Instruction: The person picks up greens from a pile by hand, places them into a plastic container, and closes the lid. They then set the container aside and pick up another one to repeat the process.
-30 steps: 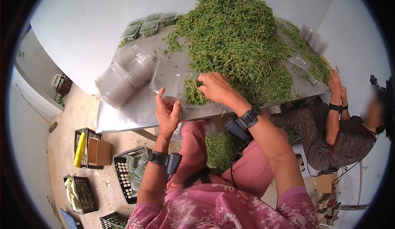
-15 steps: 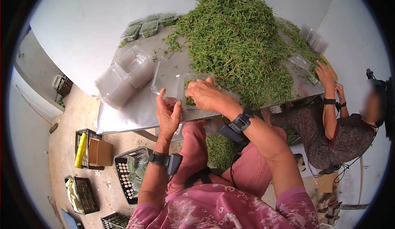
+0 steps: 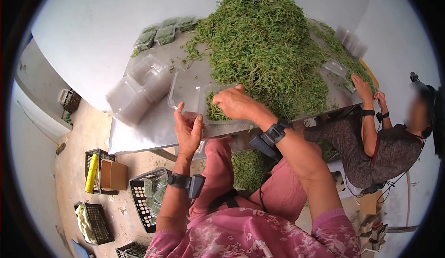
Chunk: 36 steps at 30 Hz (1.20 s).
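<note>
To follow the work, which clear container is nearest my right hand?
The open container holding greens, under your right hand; the stacked containers sit farther left.

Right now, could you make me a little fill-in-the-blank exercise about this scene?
1. The hand at the greens in the open container is the camera wearer's ____ one.
2. The roll beside the brown box is ____ in colour.
3. In the picture, the nearer stack of clear containers sits to the ____ of the open container.
Missing words: right; yellow; left.
</note>
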### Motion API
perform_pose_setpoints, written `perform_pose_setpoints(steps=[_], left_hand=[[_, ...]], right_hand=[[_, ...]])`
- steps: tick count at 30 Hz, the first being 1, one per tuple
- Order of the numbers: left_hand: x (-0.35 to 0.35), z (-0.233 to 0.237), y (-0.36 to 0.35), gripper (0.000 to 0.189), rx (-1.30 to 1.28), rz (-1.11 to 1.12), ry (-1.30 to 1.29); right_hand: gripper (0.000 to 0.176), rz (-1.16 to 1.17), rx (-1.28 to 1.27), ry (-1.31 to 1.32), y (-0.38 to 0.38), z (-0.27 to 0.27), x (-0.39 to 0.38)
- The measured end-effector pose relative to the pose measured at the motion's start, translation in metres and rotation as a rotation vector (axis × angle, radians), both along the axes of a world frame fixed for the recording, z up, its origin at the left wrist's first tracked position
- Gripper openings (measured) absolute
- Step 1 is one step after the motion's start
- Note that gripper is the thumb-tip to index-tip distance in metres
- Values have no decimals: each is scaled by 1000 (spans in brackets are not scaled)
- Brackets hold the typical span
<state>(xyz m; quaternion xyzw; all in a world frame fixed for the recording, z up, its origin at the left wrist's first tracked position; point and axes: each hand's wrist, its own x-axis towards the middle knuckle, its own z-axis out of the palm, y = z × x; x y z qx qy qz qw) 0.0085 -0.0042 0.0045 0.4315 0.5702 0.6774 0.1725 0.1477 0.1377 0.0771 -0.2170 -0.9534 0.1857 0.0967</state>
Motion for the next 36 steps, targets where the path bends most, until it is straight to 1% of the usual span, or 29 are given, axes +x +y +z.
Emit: perform_pose_setpoints(steps=[1,4,8,9,12,13,16,17,20,21,24,25,26,28,31,34,36], left_hand=[[-1,-2,1,60,14,0,13],[-5,-8,3,60,38,3,36],[-2,-4,1,60,25,0,11],[-1,-2,1,60,26,-2,0],[0,-1,0,60,15,-3,-1],[0,-1,0,60,21,-4,-5],[1,0,1,59,38,-13,-16],[0,-1,1,59,44,-15,-22],[0,-1,0,59,39,-13,-32],[-1,-1,0,60,32,-11,-34],[-4,-6,1,59,37,10,16],[-3,-6,2,59,40,10,6],[-2,-5,2,59,42,12,-5],[0,-2,1,59,36,11,-26],[1,3,-1,59,16,7,-34],[1,2,0,59,16,23,2],[-1,-3,1,59,30,30,33]], right_hand=[[23,72,-30,-70,-6,-5,-5],[24,130,-91,-15,-17,-12,-16],[22,21,17,208,-1,-11,-6],[19,-52,42,181,1,0,-2],[18,-61,76,278,10,6,12],[18,-19,93,311,7,4,14],[19,116,20,-86,-8,5,6],[22,160,141,109,-7,-25,1],[23,131,36,80,-14,-5,3],[20,125,13,60,-9,-2,4],[14,-1,70,270,11,4,14],[10,-93,77,246,19,12,20],[13,-143,157,326,30,13,29],[35,-322,175,268,41,26,49],[57,-573,270,31,47,30,62],[68,-635,209,-118,54,19,63],[59,-664,298,-97,66,-3,63]])
